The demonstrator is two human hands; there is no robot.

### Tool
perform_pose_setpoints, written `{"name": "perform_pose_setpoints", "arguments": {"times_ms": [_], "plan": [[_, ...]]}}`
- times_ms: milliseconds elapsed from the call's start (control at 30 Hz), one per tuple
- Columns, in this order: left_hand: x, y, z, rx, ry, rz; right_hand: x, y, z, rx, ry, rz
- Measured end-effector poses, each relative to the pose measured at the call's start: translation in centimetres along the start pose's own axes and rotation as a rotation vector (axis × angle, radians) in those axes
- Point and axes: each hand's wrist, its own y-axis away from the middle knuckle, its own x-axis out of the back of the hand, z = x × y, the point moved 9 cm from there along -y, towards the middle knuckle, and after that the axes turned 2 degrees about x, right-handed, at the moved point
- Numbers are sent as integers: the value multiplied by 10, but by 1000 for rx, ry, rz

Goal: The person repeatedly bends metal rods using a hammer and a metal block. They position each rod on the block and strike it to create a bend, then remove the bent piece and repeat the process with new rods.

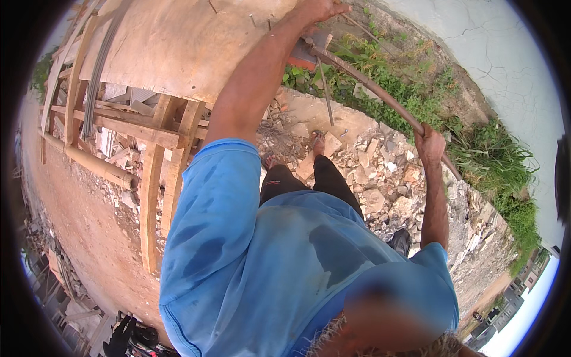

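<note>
My right hand (429,144) is closed around a long rusty metal bar (369,83) that slants from the upper middle down to the right. The bar's upper end lies by a reddish block (302,56) under the edge of a plywood sheet (178,41). My left arm stretches up to the top of the picture. There my left hand (318,9) rests with curled fingers at the plywood's edge, next to a thin rod (357,24). Whether it grips anything is unclear. My foot (319,143) stands on broken rubble (380,178).
A wooden frame of beams (151,190) holds up the plywood on the left, with steel rebar (98,77) lying along it. Weeds (493,149) grow beside a cracked pale concrete surface (499,47) on the right. Reddish bare ground (89,238) lies at the lower left.
</note>
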Motion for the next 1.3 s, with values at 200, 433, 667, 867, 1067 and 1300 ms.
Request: {"name": "perform_pose_setpoints", "arguments": {"times_ms": [200, 433, 667, 867, 1067, 1300], "plan": [[-8, -11, 2, -25, -29, -5, 8, 53, -31, -192, -46, -77], [5, -9, 8, 34, 22, 2, 40, 110, -83, -379, -32, -97], [2, -11, 22, -34, 60, -74, 55, 123, -99, -426, -27, -118], [3, -13, 22, 10, 51, -69, 52, 148, -131, -488, -12, -38], [5, -16, 34, -130, -125, -28, 62, 159, -155, -552, -19, -29], [14, -4, 35, 1, 21, -21, 63, 173, -178, -640, -49, -28]]}}
